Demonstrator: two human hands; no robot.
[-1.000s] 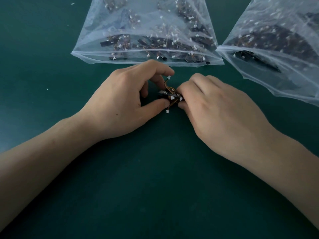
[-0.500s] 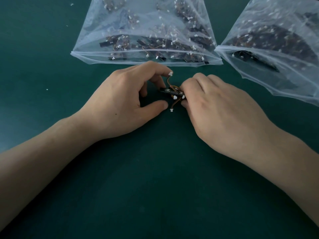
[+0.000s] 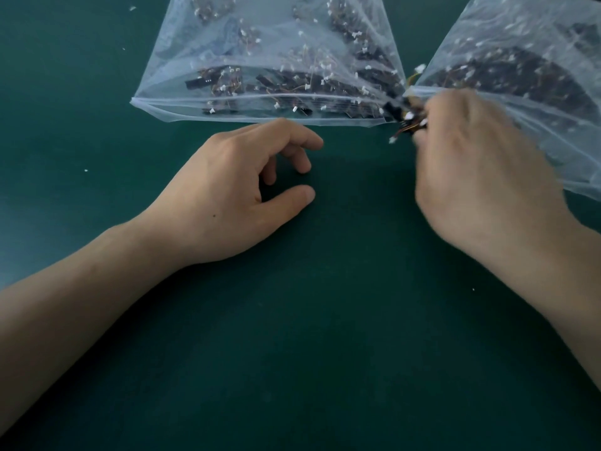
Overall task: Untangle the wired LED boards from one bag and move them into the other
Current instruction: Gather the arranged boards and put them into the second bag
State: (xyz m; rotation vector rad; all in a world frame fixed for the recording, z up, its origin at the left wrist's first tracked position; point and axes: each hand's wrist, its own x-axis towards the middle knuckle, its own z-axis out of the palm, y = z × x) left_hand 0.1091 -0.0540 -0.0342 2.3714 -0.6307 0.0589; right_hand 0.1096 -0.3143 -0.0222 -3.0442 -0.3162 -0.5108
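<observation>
Two clear plastic bags lie on the green table, both holding several dark LED boards with thin wires and white connectors. The left bag point(image 3: 247, 115) sits at top centre, the right bag point(image 3: 507, 53) at top right. My right hand point(image 3: 478, 177) grips a small wired LED board point(image 3: 406, 117) with orange and yellow wires, right at the mouth corner of the right bag. The hand looks blurred. My left hand point(image 3: 234, 196) rests on the table below the left bag, fingers loosely curled and holding nothing.
The green table point(image 3: 292, 353) fills the rest of the view. A few tiny white specks point(image 3: 86, 170) lie on it at the left.
Both hands were together on the board at the table's centre. My left hand has let go and my right hand has carried the board up and right to the right bag.
</observation>
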